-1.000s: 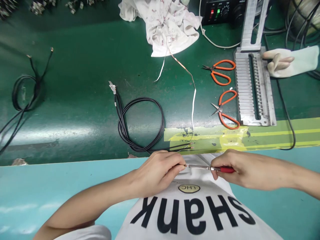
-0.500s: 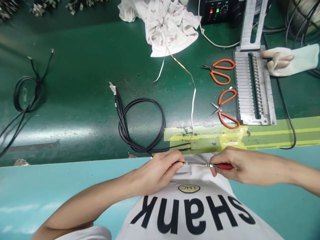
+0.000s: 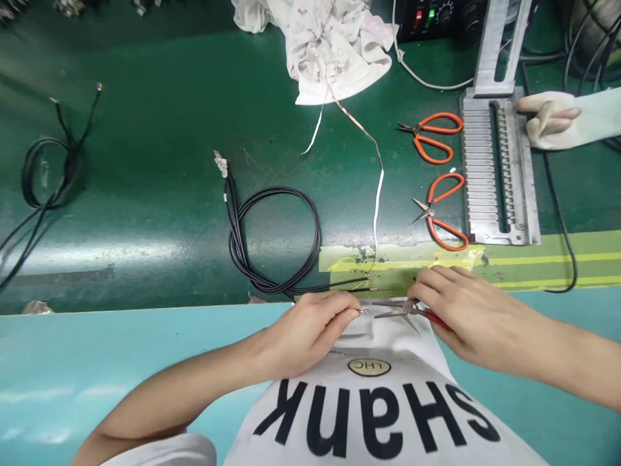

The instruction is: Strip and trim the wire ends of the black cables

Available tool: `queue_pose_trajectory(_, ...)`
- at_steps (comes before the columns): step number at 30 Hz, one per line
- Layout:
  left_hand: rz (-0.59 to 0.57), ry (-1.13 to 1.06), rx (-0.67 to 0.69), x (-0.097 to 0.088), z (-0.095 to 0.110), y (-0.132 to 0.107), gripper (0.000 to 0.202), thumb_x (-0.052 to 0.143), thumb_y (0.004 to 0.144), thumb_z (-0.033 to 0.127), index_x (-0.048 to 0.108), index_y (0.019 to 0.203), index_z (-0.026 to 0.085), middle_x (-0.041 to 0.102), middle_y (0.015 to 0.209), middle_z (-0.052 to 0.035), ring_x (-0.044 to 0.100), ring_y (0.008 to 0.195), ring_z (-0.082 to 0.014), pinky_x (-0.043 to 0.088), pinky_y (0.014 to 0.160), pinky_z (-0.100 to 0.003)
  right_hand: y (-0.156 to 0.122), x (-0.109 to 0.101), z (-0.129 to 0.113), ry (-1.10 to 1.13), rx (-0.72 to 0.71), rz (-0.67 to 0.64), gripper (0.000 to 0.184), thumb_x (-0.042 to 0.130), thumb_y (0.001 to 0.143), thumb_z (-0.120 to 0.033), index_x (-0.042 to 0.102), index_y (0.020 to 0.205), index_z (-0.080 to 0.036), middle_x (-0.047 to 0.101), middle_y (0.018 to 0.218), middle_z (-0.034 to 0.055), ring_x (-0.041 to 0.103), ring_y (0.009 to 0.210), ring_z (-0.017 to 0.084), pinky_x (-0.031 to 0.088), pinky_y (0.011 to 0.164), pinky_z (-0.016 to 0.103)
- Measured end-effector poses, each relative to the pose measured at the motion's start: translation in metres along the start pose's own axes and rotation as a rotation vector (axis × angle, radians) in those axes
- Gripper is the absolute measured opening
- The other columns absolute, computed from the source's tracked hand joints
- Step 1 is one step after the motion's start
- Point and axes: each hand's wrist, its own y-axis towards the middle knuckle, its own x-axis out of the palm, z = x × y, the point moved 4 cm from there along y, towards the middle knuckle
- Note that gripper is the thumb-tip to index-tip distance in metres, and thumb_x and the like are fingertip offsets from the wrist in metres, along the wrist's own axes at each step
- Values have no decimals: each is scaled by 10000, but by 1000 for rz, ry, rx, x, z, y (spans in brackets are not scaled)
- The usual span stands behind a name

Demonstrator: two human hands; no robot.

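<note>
Black cable end (image 3: 361, 311): my left hand (image 3: 310, 330) pinches it firmly, fingers closed, presenting the tip toward the tool.
Red-handled snips (image 3: 405, 309): my right hand (image 3: 466, 323) grips them, held open just beside that tip, ready at the wire.

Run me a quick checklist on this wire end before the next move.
1. Wire held: ok, the left hand pinches the thin wire end.
2. Tool held: ok, the right hand grips the red-handled pliers.
3. Pliers' tips on the wire: cannot tell, they sit right beside it, contact unclear.
4. Wire end's condition: cannot tell, too small and partly hidden.
5. Cable slack: ok, the black cable coil lies loose, not visibly snagged.
6. Workspace: ok, the orange-handled scissors lie well right of the hands.
</note>
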Motion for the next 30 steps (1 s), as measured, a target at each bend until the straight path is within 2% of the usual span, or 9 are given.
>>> queue_pose_trajectory(12,6,32,-7,1,0,-2,250,391,1049,270,618,1008,174,634,836,-18,579,767,-140,432,707,-252,10,2,-13,-19,-15,-6,175,515,912,-127,634,1024,-189,623,953,78,586,891,253,426,802,397)
queue_pose_trajectory(23,-5,23,6,-1,0,-2,249,392,1048,262,623,1009,175,631,821,-19,564,733,-140,433,689,-258,7,2,-13,-92,-68,31,180,530,912,-94,657,1000,-187,648,873,56,575,755,212,366,679,346)
queue_pose_trajectory(30,-58,47,17,-1,1,-7,244,374,1050,254,601,1009,174,641,869,-32,584,771,-142,435,706,-250,3,2,-13,8,-78,-42,186,464,962,-137,635,955,-208,653,842,42,577,713,193,327,618,330)
